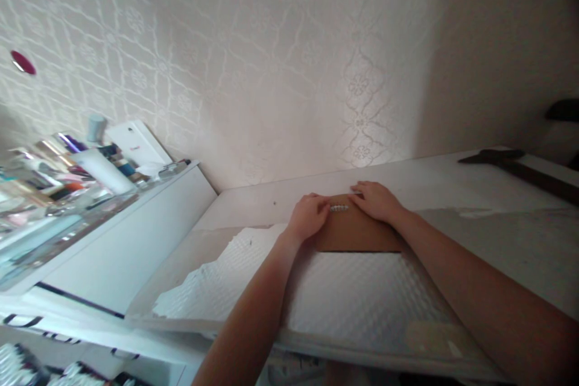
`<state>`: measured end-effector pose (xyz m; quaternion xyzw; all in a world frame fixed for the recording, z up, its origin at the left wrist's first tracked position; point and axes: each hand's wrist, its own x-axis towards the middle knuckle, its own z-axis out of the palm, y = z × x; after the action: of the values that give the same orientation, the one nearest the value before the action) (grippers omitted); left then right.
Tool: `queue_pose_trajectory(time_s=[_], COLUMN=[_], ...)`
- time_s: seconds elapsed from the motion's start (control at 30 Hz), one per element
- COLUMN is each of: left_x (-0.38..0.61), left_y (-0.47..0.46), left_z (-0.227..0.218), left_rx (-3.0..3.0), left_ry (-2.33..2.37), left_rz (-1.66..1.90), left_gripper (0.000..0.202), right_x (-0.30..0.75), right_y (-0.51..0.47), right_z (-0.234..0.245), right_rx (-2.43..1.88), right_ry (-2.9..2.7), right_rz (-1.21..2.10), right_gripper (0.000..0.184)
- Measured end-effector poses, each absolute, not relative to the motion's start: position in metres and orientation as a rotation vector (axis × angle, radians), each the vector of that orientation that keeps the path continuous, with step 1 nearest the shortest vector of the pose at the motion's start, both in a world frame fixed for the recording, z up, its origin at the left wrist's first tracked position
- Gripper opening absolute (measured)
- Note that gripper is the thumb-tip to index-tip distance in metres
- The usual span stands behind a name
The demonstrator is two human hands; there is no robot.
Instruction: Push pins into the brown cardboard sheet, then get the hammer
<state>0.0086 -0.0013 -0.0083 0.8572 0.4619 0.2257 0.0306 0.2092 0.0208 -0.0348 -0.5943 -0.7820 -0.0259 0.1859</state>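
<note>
A brown cardboard piece lies on a white surface near the wall. Both hands rest on its far edge. My left hand presses the left corner with curled fingers. My right hand lies flat on the right part. Between the two hands sits a small silvery beaded item, touched by my left fingertips. In front of the cardboard spreads a white textured sheet, partly under my forearms.
A shelf at the left holds several cosmetic bottles and tubes and a white box. A dark long tool lies at the far right of the surface. A patterned wall rises directly behind.
</note>
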Motion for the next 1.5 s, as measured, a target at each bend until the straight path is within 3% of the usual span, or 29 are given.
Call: queue_pose_trajectory(time_s=[0.43,0.7,0.9,1.13,1.5], left_x=[0.013,0.01,-0.023,-0.119,-0.141], left_y=[-0.007,-0.005,0.026,0.06,0.06], left_z=[-0.001,-0.003,0.004,0.005,-0.001], left_rx=[2.571,2.42,2.144,1.923,2.239], left_ry=[1.45,1.595,2.026,2.578,2.455], left_rz=[0.659,0.847,0.983,0.681,0.529], left_gripper=[0.018,0.016,0.015,0.022,0.026], right_x=[0.209,0.21,0.209,0.205,0.205], right_y=[0.021,0.022,0.02,0.015,0.015], right_z=[-0.034,-0.036,-0.035,-0.03,-0.031], right_rx=[-1.678,-1.673,-1.708,-1.744,-1.758], right_ry=[-2.209,-2.2,-2.162,-2.113,-2.092], right_rz=[-0.058,-0.061,-0.065,-0.044,-0.04], right_gripper=[0.044,0.043,0.043,0.04,0.04])
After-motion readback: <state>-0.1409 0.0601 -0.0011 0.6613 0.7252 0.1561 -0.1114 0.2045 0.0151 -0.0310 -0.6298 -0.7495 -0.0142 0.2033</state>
